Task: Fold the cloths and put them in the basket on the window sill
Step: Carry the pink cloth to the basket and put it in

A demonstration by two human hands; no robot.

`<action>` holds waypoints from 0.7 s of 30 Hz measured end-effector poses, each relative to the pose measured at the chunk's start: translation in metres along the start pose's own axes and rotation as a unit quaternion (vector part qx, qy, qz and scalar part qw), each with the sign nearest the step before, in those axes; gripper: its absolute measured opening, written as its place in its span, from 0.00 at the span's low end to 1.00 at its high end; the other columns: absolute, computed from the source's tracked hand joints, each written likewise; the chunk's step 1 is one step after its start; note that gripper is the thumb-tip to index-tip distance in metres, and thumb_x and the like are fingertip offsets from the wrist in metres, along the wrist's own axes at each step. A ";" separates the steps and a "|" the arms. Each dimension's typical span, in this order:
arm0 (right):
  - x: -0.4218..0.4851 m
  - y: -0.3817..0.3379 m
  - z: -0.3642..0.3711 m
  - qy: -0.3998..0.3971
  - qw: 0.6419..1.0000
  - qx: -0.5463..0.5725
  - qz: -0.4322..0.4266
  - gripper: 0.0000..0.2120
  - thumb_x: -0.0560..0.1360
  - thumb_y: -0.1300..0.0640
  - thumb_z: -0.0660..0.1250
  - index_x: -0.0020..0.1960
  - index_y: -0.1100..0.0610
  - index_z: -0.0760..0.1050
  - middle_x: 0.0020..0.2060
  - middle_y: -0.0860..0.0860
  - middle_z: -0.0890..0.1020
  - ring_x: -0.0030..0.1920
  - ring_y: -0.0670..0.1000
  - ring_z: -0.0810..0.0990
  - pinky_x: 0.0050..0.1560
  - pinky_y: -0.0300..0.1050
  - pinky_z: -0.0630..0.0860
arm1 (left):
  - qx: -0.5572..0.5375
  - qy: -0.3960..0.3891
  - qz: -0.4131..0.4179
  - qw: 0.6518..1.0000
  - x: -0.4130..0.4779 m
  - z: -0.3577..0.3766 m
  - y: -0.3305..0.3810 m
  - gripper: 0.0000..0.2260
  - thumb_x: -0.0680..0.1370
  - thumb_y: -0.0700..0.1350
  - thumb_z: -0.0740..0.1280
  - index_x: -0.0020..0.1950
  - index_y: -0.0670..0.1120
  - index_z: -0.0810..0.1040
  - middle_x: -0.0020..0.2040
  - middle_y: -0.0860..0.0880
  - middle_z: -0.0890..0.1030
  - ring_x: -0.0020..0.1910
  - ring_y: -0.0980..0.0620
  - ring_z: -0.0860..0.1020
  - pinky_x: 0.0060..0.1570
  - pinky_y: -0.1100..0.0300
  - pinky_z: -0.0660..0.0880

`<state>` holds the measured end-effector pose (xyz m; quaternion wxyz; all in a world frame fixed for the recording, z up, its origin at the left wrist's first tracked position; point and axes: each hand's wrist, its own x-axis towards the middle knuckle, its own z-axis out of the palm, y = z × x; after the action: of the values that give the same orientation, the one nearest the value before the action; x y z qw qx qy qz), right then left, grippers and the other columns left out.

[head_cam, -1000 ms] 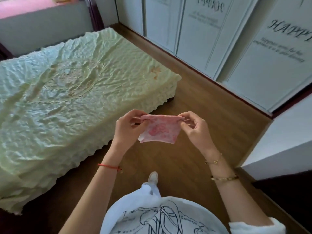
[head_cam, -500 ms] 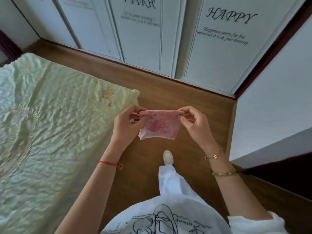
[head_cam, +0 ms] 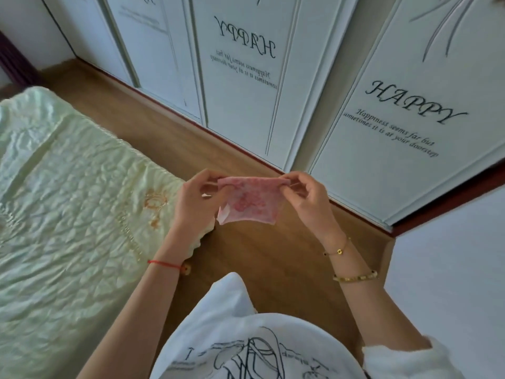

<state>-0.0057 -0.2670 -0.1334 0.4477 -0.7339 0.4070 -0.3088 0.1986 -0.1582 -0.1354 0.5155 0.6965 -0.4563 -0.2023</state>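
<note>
Cloth, small and pink, is pinched at its top corners by left hand and right hand at frame centre, folding judged nearly done; basket is not seen, so carrying to the sill is called for next

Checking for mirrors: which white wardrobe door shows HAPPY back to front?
The middle white wardrobe door; its black lettering reads reversed, whereas on the right-hand door it reads normally.
</note>
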 end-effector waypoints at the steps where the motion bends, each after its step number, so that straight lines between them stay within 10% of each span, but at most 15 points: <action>1: 0.022 0.004 0.001 -0.007 1.000 0.000 0.002 0.05 0.77 0.59 0.68 0.52 0.54 0.80 0.45 0.45 0.83 0.48 0.47 0.81 0.53 0.45 0.80 | -0.002 0.002 -0.006 1.000 0.019 0.003 -0.005 0.07 0.74 0.39 0.74 0.50 0.47 0.82 0.43 0.54 0.84 0.41 0.60 0.83 0.40 0.69 0.78; 21: 0.549 0.000 0.117 -0.126 0.991 0.033 -0.029 0.05 0.76 0.64 0.68 0.48 0.55 0.80 0.43 0.46 0.84 0.44 0.46 0.81 0.47 0.35 0.78 | 0.016 0.113 -0.076 0.991 0.480 -0.035 -0.117 0.07 0.74 0.41 0.74 0.52 0.44 0.83 0.45 0.52 0.85 0.42 0.58 0.83 0.42 0.68 0.80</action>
<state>0.3522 -0.6995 -0.1320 0.5104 -0.7631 0.3152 -0.2405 0.5157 -0.5389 -0.1368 0.5353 0.7559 -0.3444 -0.1534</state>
